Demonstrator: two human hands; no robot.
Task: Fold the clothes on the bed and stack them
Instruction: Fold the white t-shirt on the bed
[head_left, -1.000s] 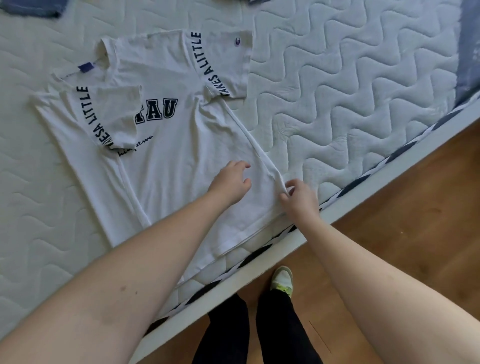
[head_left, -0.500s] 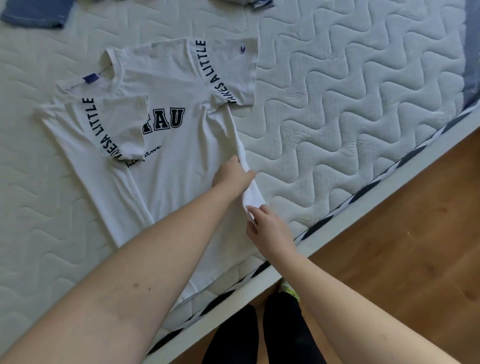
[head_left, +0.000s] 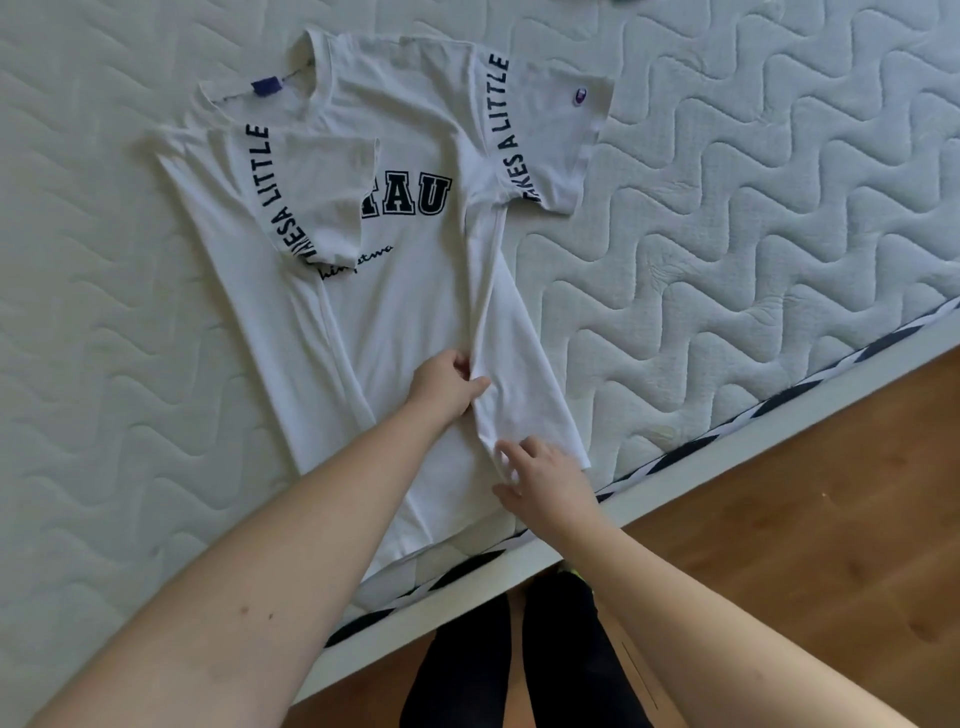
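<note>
Two bare forearms, reaching in from the lower edge toward mid-frame. From lower left, left hand (head_left: 448, 383) stretched over the shirt (head_left: 410, 291), thumb and curled fingers pinching a lengthwise fold of cloth at centre. Shirt white, spread front-up on the mattress (head_left: 727, 208), collar toward upper left, one sleeve folded inward over the chest print, the other lying flat toward upper right. From lower right, right hand (head_left: 545, 478) palm down on the hem near the mattress edge, fingers spread and only slightly bent, touching the cloth without gripping. Wooden floor (head_left: 831, 519) at lower right.
</note>
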